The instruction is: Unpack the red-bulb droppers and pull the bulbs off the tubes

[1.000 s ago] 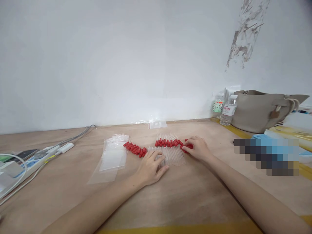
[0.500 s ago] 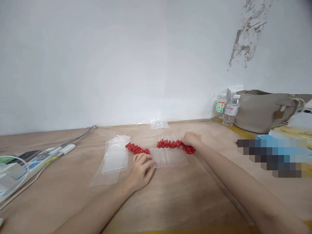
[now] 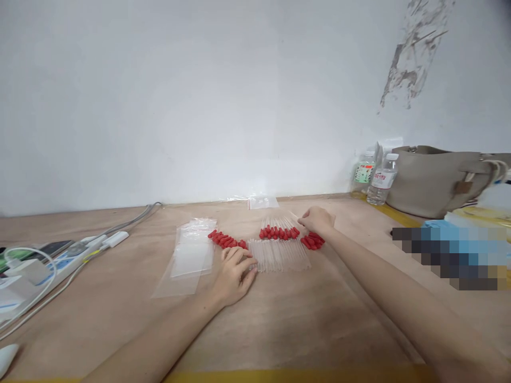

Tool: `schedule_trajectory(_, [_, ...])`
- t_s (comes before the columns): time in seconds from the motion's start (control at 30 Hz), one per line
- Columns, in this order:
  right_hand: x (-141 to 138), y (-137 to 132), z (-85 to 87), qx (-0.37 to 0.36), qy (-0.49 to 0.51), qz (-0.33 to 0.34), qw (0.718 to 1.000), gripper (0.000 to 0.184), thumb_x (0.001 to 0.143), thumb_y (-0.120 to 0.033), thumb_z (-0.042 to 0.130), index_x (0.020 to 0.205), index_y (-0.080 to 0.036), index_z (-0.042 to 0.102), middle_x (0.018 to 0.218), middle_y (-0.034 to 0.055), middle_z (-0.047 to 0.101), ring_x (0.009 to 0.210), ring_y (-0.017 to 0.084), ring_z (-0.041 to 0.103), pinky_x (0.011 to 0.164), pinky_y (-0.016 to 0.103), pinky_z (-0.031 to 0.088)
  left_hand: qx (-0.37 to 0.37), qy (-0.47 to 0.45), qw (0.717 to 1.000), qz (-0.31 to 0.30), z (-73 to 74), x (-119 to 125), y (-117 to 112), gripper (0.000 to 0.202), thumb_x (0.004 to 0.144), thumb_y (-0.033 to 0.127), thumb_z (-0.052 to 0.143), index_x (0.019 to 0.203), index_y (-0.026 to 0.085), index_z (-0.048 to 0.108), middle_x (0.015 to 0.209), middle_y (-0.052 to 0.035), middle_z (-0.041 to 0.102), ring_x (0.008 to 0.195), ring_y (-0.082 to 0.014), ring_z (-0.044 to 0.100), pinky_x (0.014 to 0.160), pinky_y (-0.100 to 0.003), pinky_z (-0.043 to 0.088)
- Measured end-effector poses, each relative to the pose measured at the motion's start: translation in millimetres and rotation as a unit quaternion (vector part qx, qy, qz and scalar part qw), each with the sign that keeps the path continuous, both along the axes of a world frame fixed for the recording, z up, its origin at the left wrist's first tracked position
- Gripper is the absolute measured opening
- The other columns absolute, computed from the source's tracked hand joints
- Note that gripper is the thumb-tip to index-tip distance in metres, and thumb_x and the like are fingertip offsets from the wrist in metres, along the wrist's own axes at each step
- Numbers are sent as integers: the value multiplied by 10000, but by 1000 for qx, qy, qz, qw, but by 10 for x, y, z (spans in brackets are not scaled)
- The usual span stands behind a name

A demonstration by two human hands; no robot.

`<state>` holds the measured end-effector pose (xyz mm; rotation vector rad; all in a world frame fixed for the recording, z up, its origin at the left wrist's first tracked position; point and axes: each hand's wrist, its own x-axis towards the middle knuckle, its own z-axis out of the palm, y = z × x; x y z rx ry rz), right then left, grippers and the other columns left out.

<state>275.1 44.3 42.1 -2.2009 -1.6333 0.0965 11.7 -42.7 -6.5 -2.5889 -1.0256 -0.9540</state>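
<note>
Thin clear tubes [image 3: 279, 256] lie side by side in a flat row in the middle of the table. Behind them is a row of droppers with red rubber bulbs [image 3: 279, 233], their clear stems pointing away from me. My left hand [image 3: 235, 274] lies flat with fingers apart, fingertips at the left end of the clear tubes and against a line of loose red bulbs [image 3: 224, 239]. My right hand [image 3: 318, 219] pinches what looks like a thin clear tube at the right end of the dropper row. More red bulbs [image 3: 312, 241] lie just below that hand.
Clear plastic bags [image 3: 191, 255] are stacked left of the tubes, and another small bag [image 3: 263, 202] lies by the wall. A power strip [image 3: 59, 268] with cables is at far left. Two bottles [image 3: 382, 181] and a grey handbag [image 3: 431, 181] stand back right.
My right hand has drawn back from the loose red bulbs at the right and turned, its pinched fingers now at the dropper row's right end. My left hand stays in place.
</note>
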Motion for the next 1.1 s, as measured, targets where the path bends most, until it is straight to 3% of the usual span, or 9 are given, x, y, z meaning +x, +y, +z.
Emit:
schedule_trajectory(0.1, [-59,-295,-53,86,-9,86,992,295,736,-325,519,1012,-232,573,854,18,629,865,160,528,746,267,341,11,-10,1000,-4,-13,4,-1,199,787,208,479,955,197,586,951,-70,563,914,-204,491,800,-386,354])
schedule_trajectory(0.2, [-173,-657,-287,259,-65,248,931,186,789,-228,476,899,-211,625,827,47,611,815,167,497,735,289,318,47,-25,999,-14,-33,25,-1,322,793,216,483,1114,201,508,1071,-96,524,1009,-227,461,847,-411,361])
schedule_trajectory(0.27, [-266,-861,-463,333,-88,295,892,186,799,-193,466,886,-223,628,835,45,607,818,172,484,753,318,292,75,-20,997,-18,-41,48,-1,391,794,228,497,1182,207,452,1148,-108,486,1072,-243,425,878,-427,353])
schedule_trajectory(0.33, [-356,-993,-590,371,-83,312,871,168,800,-186,475,857,-225,628,810,34,612,811,167,480,766,334,274,96,-4,995,-27,-45,75,1,398,795,236,512,1187,215,447,1167,-106,479,1096,-246,410,890,-428,348])
schedule_trajectory(0.6, [-507,-1048,-651,376,-47,375,846,148,818,-204,476,861,-227,615,742,1,616,739,134,462,789,344,240,147,30,986,-78,-74,177,49,125,804,205,528,919,182,568,741,-27,589,729,-149,489,684,-302,377])
schedule_trajectory(0.8, [-526,-1068,-660,375,-76,389,838,145,801,-319,521,852,-220,614,692,-1,596,713,130,455,796,348,227,203,55,976,-60,-57,202,28,92,812,206,515,876,187,578,635,4,576,667,-136,475,684,-314,325])
schedule_trajectory(1.1, [-494,-1061,-635,406,-174,397,805,141,814,-250,495,745,-204,609,565,-19,513,655,116,430,804,359,230,190,81,978,-28,-43,217,-47,171,829,222,452,719,172,573,553,0,526,597,-129,456,716,-349,292])
